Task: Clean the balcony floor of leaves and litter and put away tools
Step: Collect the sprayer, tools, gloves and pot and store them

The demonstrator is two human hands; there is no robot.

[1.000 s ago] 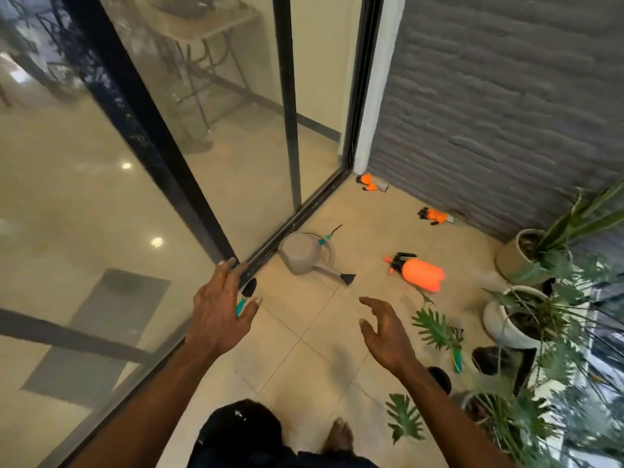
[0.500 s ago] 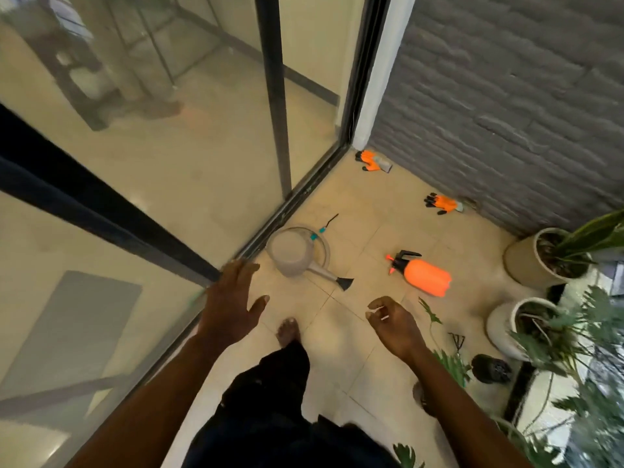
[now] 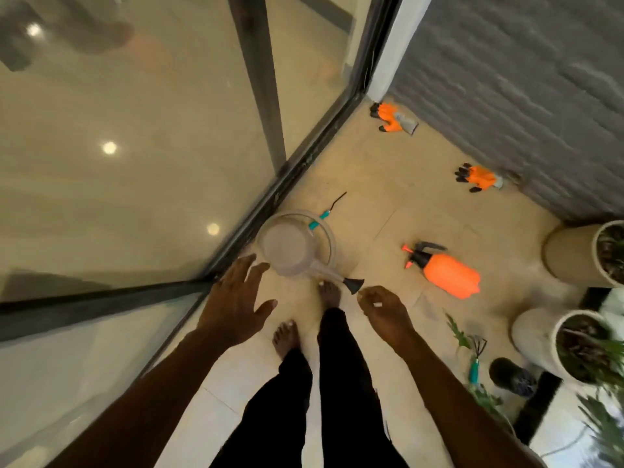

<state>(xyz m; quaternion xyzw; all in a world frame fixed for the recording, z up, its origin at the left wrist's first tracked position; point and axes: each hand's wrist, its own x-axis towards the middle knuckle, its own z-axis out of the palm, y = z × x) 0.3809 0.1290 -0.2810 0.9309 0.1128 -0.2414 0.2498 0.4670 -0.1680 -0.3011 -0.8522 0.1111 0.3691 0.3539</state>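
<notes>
**potted_pete:** ok so where's everything sitting on the beige tiled balcony floor [image 3: 388, 201]?

**tile_tom:** The grey plastic watering can [image 3: 297, 248] stands right by the dark track of the sliding glass door [image 3: 135, 136], its black-tipped spout pointing to 4 o'clock, just past the toes of a bare foot [image 3: 329, 293]. A thin black tool with a teal handle [image 3: 326, 214] lies at the can's 1 o'clock, handle end tucked at the rim. The orange pump sprayer bottle [image 3: 450, 273] lies on its side at the can's 3 o'clock, well apart from it.

**potted_pete:** gloves?

**tile_tom:** Two orange-and-black gloves. One [image 3: 393, 118] is in the far corner at 12 o'clock, the other [image 3: 477, 177] is at 2 o'clock, near the grey brick wall [image 3: 523, 96]. A small teal-handled hand rake [image 3: 476, 358] lies down at 4 o'clock, beside two white plant pots [image 3: 533, 332].

**potted_pete:** and the hands?

**tile_tom:** Left hand [image 3: 236, 298] is spread wide, fingertips just short of the can. Right hand [image 3: 385, 309] is loosely curled near the spout tip, with nothing showing in it.
</notes>
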